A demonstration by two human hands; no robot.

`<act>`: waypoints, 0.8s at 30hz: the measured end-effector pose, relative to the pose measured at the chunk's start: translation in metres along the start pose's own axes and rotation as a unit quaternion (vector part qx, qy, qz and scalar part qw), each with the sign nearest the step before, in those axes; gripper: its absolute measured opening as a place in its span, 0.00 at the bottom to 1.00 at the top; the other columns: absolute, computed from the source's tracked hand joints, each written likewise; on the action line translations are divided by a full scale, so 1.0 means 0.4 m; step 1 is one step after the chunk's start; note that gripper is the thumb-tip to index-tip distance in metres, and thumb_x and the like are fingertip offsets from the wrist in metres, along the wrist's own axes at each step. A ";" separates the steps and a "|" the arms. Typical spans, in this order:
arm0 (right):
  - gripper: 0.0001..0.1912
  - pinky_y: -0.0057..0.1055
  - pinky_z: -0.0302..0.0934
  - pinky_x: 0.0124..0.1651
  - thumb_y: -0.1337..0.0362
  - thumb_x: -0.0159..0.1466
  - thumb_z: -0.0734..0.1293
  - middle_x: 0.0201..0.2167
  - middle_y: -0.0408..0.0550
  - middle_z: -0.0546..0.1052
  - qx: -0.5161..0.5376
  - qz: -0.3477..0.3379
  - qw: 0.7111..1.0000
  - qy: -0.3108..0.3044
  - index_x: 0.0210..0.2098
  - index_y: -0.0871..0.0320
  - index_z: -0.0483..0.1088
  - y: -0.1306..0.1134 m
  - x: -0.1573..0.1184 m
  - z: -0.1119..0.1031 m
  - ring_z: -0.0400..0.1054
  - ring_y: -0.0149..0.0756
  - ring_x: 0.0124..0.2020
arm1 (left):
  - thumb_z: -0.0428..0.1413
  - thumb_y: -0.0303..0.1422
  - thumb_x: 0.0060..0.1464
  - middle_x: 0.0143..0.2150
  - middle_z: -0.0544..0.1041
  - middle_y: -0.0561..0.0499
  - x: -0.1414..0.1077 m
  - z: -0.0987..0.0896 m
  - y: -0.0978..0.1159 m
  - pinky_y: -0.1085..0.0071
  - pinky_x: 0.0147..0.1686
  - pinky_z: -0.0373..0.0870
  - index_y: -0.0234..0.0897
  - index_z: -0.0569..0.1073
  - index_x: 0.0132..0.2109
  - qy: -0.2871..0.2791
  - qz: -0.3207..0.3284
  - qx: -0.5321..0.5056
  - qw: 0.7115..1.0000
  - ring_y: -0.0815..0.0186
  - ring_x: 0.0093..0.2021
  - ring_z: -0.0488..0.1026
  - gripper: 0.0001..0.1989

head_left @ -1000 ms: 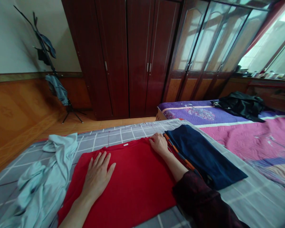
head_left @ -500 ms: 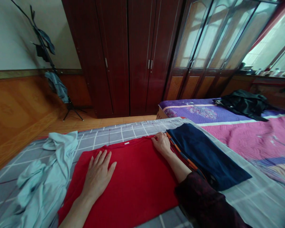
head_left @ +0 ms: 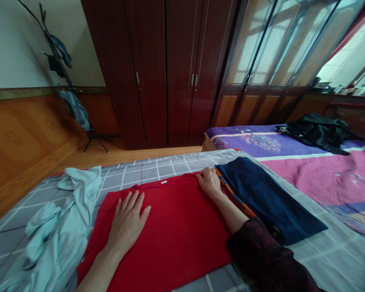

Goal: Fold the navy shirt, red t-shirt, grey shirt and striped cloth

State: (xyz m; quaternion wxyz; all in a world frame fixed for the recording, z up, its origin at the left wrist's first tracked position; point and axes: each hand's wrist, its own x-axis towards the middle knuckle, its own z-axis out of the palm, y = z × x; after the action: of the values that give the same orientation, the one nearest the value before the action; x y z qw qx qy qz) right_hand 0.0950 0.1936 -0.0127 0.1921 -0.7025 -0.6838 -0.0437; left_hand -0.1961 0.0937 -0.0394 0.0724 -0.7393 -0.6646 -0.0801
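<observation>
A red shirt lies spread on the checked bed cover, a small white label at its far edge. Flat on its left part rests my left hand, open with fingers spread. At the shirt's far right corner, my right hand has its fingers curled down and closed on the fabric; the fingertips are partly hidden. Just right of that hand lies a folded dark blue garment, with an orange-striped edge along its left side. A crumpled pale green garment is left of the shirt.
The grey checked bed cover lies under the clothes. Behind it on the right is a purple and pink bed with a black garment. Dark red wardrobes line the far wall; a coat stand stands at the left.
The view has shifted slightly. Both hands keep their places on the red shirt, and the clothes lie as before.
</observation>
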 end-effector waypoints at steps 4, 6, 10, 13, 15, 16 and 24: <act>0.15 0.32 0.57 0.44 0.59 0.66 0.59 0.38 0.52 0.75 -0.010 0.007 1.000 0.003 0.30 0.57 0.74 0.007 0.007 0.004 0.63 0.42 0.44 | 0.44 0.40 0.62 0.66 0.59 0.43 0.001 -0.010 0.007 0.50 0.63 0.49 0.33 0.63 0.63 -0.015 -0.009 0.014 1.000 0.53 0.66 0.53 0.26; 0.14 0.33 0.57 0.44 0.60 0.65 0.60 0.38 0.54 0.75 -0.018 0.002 1.000 -0.005 0.30 0.58 0.74 0.008 0.006 -0.004 0.63 0.43 0.44 | 0.45 0.40 0.62 0.66 0.59 0.43 0.002 -0.015 0.011 0.50 0.63 0.49 0.33 0.62 0.63 -0.021 -0.013 0.019 1.000 0.52 0.66 0.52 0.26; 0.15 0.38 0.57 0.47 0.59 0.64 0.60 0.42 0.60 0.74 -0.036 -0.019 0.999 -0.019 0.37 0.62 0.74 -0.015 -0.011 -0.039 0.62 0.49 0.48 | 0.44 0.40 0.62 0.66 0.58 0.42 0.003 -0.022 0.014 0.50 0.63 0.49 0.32 0.62 0.63 -0.029 -0.014 0.017 0.999 0.52 0.67 0.52 0.26; 0.22 0.41 0.54 0.53 0.56 0.64 0.61 0.54 0.62 0.68 -0.037 -0.063 0.997 -0.028 0.50 0.64 0.69 -0.069 -0.046 -0.069 0.57 0.52 0.56 | 0.44 0.40 0.62 0.66 0.58 0.42 0.002 -0.022 0.012 0.50 0.63 0.49 0.32 0.62 0.63 -0.027 -0.012 0.014 0.999 0.52 0.67 0.51 0.26; 0.29 0.41 0.51 0.57 0.51 0.63 0.61 0.61 0.61 0.62 -0.023 -0.124 0.990 -0.069 0.57 0.64 0.64 -0.114 -0.076 -0.078 0.54 0.52 0.60 | 0.44 0.40 0.63 0.66 0.59 0.42 0.001 -0.021 0.010 0.50 0.63 0.49 0.32 0.62 0.63 -0.025 -0.008 0.013 1.000 0.52 0.67 0.52 0.26; 0.33 0.41 0.50 0.59 0.48 0.63 0.61 0.63 0.62 0.60 -0.012 -0.155 0.982 -0.104 0.60 0.65 0.61 -0.132 -0.090 -0.077 0.53 0.52 0.62 | 0.44 0.40 0.63 0.66 0.59 0.42 0.000 -0.020 0.009 0.50 0.63 0.49 0.32 0.63 0.63 -0.023 -0.006 0.013 1.000 0.52 0.66 0.52 0.26; 0.46 0.42 0.38 0.65 0.40 0.64 0.51 0.67 0.64 0.46 -0.014 -0.099 0.978 -0.185 0.66 0.73 0.47 -0.085 -0.077 -0.004 0.38 0.52 0.68 | 0.43 0.40 0.63 0.66 0.58 0.43 0.003 -0.019 0.011 0.50 0.63 0.49 0.32 0.62 0.63 -0.026 -0.006 0.015 1.000 0.53 0.67 0.51 0.26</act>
State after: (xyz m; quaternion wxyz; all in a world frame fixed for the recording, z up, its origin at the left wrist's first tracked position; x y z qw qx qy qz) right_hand 0.0602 0.1637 -0.0143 0.0477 -0.6300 -0.7729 0.0587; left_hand -0.1919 0.0926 -0.0316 0.0660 -0.7356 -0.6722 -0.0516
